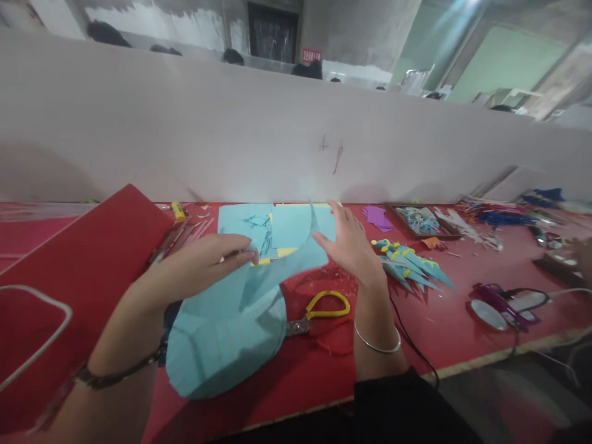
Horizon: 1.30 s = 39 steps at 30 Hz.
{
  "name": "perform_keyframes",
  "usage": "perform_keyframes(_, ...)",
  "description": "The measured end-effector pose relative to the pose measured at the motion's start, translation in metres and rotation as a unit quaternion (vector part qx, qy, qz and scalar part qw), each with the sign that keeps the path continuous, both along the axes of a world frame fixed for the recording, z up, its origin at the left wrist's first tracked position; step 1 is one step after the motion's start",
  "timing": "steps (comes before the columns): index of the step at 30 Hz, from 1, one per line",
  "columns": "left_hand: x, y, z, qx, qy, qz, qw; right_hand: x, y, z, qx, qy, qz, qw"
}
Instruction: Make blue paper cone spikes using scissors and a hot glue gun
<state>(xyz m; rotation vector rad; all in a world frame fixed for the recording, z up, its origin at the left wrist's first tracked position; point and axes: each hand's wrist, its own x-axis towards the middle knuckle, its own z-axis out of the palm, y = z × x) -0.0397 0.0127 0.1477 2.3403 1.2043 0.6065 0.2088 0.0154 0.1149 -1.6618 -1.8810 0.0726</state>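
My left hand [217, 259] is over light blue sheets [291, 225], its fingers pressed together around something too small to name. My right hand [346, 237] has thumb and fingers apart beside a curved, pointed blue piece [277, 271], which is blurred and seems to touch the thumb. Below lies a rounded blue piece [226, 351] on the red table. Scissors [319, 311] with yellow and red handles rest partly under its right edge. Small blue scraps [263, 231] lie on the sheets.
A red board [87, 265] leans at left. At right are blue cones with yellow trim [411, 265], a tray of scraps [423, 221], a purple piece [378, 217] and a purple-and-white device [504, 306] with cables. A pale partition [208, 129] stands behind the table.
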Motion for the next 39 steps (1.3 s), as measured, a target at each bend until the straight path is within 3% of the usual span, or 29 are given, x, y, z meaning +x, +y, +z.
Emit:
perform_keyframes(3,0.001,0.003,-0.01,-0.038,0.093,-0.032,0.994,-0.012,-0.005,0.003,0.018,0.029,0.189,0.981)
perform_keyframes(6,0.0,0.002,-0.014,-0.067,0.079,-0.054,0.993,-0.031,-0.001,0.002,-0.063,0.083,0.398,0.911)
perform_keyframes(9,0.0,0.001,-0.018,-0.054,0.001,-0.043,0.998,-0.047,0.009,-0.005,-0.142,0.161,0.472,0.855)
perform_keyframes(14,-0.001,0.0,-0.027,-0.049,-0.124,0.018,0.991,-0.047,0.016,-0.01,-0.198,0.245,0.461,0.829)
perform_keyframes(19,-0.001,0.0,-0.029,-0.069,-0.16,0.005,0.985,-0.039,0.014,-0.007,-0.191,0.328,0.423,0.823)
perform_keyframes(23,-0.005,-0.001,-0.031,-0.068,-0.166,-0.013,0.984,-0.04,0.011,-0.005,-0.18,0.333,0.419,0.826)
perform_keyframes(27,-0.016,0.0,-0.044,-0.079,-0.226,0.06,0.969,-0.036,0.01,-0.002,-0.161,0.354,0.392,0.834)
perform_keyframes(30,-0.023,0.001,-0.054,-0.084,-0.288,0.152,0.942,-0.028,0.01,-0.001,-0.14,0.415,0.364,0.822)
perform_keyframes(32,-0.021,0.002,-0.057,-0.087,-0.319,0.175,0.927,-0.027,0.008,-0.001,-0.131,0.456,0.368,0.8)
perform_keyframes(35,-0.008,0.005,-0.057,-0.121,-0.432,0.122,0.885,-0.034,0.004,-0.001,-0.12,0.521,0.397,0.746)
perform_keyframes(39,0.017,0.01,-0.054,-0.233,-0.591,0.054,0.771,-0.054,0.0,-0.001,-0.128,0.63,0.36,0.676)
